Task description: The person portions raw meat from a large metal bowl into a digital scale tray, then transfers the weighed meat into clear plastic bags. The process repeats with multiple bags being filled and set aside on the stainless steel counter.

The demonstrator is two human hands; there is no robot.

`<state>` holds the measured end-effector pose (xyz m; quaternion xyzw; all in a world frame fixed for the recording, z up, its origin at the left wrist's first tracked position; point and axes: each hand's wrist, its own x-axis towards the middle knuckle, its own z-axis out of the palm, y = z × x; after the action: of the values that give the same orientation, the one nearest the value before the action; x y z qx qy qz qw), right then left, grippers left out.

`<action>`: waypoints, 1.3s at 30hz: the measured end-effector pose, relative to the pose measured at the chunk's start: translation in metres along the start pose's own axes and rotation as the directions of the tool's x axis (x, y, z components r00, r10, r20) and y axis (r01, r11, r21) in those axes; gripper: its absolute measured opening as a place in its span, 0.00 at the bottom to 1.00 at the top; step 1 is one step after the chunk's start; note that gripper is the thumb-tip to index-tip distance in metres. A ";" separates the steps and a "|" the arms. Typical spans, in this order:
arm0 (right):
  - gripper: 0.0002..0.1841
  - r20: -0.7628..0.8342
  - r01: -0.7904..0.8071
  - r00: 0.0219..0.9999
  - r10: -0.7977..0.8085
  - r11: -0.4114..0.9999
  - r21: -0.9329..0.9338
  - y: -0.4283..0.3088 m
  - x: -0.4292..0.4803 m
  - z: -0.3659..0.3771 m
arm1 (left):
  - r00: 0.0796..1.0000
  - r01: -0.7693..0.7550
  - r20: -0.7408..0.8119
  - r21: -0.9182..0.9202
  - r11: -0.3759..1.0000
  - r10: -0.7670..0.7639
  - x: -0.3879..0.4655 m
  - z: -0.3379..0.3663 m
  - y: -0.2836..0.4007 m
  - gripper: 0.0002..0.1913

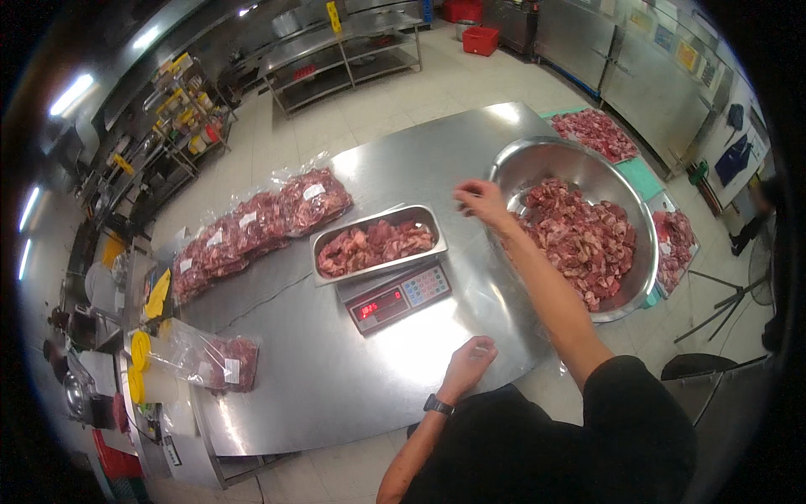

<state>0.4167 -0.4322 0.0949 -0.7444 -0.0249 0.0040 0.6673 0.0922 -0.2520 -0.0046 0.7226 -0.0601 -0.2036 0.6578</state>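
Observation:
A long stainless steel pan (378,249) of raw meat pieces rests tilted on a digital scale (397,301) with a lit red display. My right hand (480,200) hovers between the pan and a big steel bowl (648,252), fingers loosely curled; I see nothing in it. The bowl holds a heap of cut raw meat (576,236). Near the table's front edge is my left hand (472,362), wearing a wristwatch, half curled and with nothing visible in it. Several clear bags of meat (261,220) with white labels lie in a row left of the pan.
Another bagged portion of meat (236,365) lies at the front left, beside tubs with yellow lids (140,351). Trays of meat (595,132) stand beyond the bowl. A stand fan (759,271) is at the right, and part of another person (765,195) shows at the right rim.

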 end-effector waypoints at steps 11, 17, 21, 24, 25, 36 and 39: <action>0.57 0.013 -0.062 0.988 0.154 0.474 -0.878 0.199 -0.105 -0.133 | 0.999 -0.021 0.046 -0.051 0.998 0.023 0.097 0.122 0.012 0.21; 0.47 0.212 -0.132 0.925 0.315 0.790 -0.599 0.157 -0.130 -0.137 | 0.999 -0.020 -0.048 -0.143 0.990 0.013 0.109 0.160 0.003 0.15; 0.33 0.218 0.049 0.971 0.096 0.813 -0.580 0.169 -0.134 -0.125 | 0.999 0.028 -0.028 -0.185 0.982 -0.034 0.110 0.162 -0.002 0.14; 0.25 0.176 -0.113 0.966 0.190 0.920 -0.376 0.193 -0.123 -0.126 | 0.998 0.051 -0.023 -0.249 0.967 -0.058 0.109 0.160 0.000 0.14; 0.24 0.206 -0.138 0.958 0.200 0.949 -0.283 0.200 -0.119 -0.129 | 0.999 0.046 -0.013 -0.282 0.958 -0.052 0.108 0.159 0.002 0.14; 0.17 0.419 -0.453 0.877 0.236 0.699 0.554 0.060 -0.034 -0.105 | 0.998 0.037 -0.047 -0.193 0.981 -0.047 0.108 0.143 0.005 0.16; 0.15 0.509 -0.286 0.857 0.082 0.897 0.336 0.002 -0.003 -0.039 | 0.999 0.046 -0.024 -0.091 0.995 -0.048 0.107 0.139 0.008 0.17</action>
<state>0.4150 -0.4713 0.0968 -0.5660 -0.1159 0.2594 0.7739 0.1389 -0.4192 -0.0269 0.6959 -0.0253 -0.2121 0.6856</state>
